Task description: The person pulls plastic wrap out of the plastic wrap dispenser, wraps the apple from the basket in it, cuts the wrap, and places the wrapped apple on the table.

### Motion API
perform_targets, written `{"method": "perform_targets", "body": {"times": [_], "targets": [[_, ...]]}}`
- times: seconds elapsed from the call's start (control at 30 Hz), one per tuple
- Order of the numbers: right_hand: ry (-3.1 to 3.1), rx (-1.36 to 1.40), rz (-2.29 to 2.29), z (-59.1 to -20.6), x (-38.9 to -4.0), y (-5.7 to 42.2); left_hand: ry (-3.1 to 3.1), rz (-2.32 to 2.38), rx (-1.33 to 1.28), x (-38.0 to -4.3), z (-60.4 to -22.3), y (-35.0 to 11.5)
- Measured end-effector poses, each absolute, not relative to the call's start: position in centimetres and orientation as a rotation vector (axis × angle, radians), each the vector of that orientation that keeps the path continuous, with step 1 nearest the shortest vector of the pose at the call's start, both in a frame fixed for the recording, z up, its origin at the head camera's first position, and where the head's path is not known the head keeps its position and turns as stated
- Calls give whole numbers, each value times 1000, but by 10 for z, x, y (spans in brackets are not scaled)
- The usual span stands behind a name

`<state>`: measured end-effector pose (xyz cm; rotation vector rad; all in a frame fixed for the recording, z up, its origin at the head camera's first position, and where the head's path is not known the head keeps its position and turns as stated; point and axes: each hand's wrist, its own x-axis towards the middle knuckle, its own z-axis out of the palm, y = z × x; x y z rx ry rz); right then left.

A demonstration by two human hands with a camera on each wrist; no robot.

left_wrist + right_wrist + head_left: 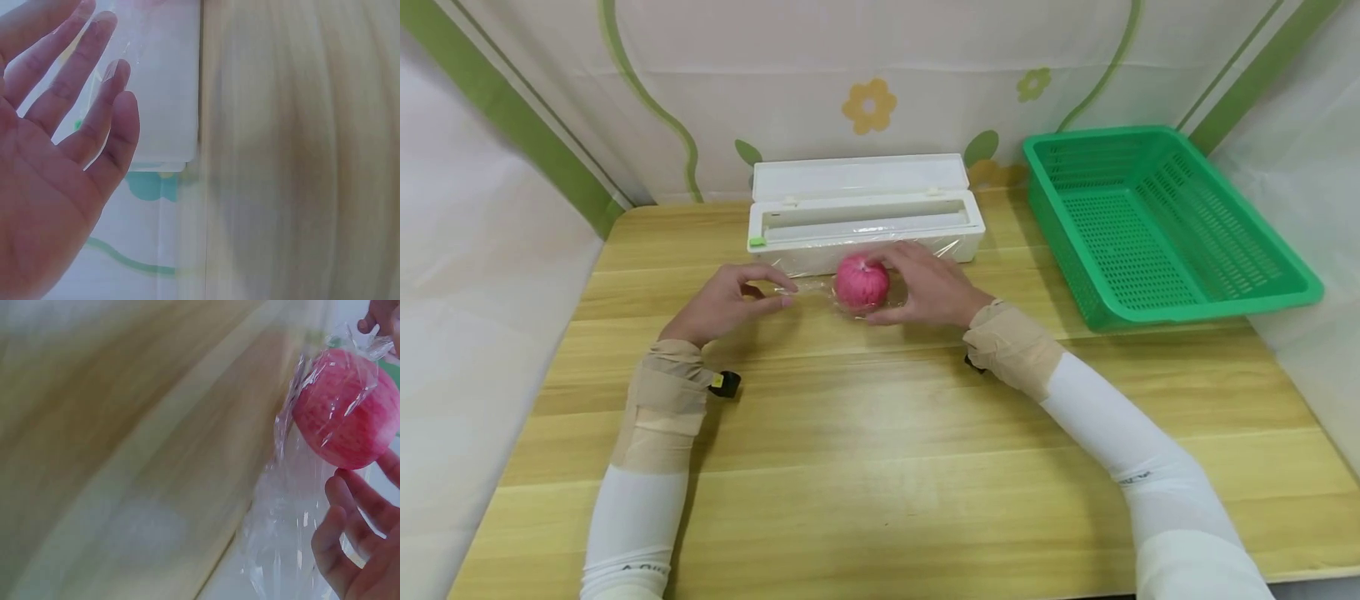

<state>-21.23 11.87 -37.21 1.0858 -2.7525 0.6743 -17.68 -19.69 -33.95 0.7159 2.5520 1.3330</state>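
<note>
A pink-red apple, partly covered in clear cling film, is just in front of the white cling film dispenser. My right hand holds the apple from its right side, with fingers at its top and the thumb low at the front. To the left of it, my left hand pinches a gathered strand of film between thumb and forefinger. In the left wrist view, film lies over the outstretched other fingers. The film also runs from the apple back towards the dispenser.
The dispenser's lid stands raised at the back, with a film roll inside. A green plastic basket stands at the back right of the wooden table. A patterned curtain hangs behind the table.
</note>
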Motion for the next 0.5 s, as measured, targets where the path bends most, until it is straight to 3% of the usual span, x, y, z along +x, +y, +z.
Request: {"method": "perform_targets", "body": {"times": [0.5], "targets": [[-2649, 1261, 625, -376, -227, 117, 2558, 1350, 728, -188, -357, -205]]}}
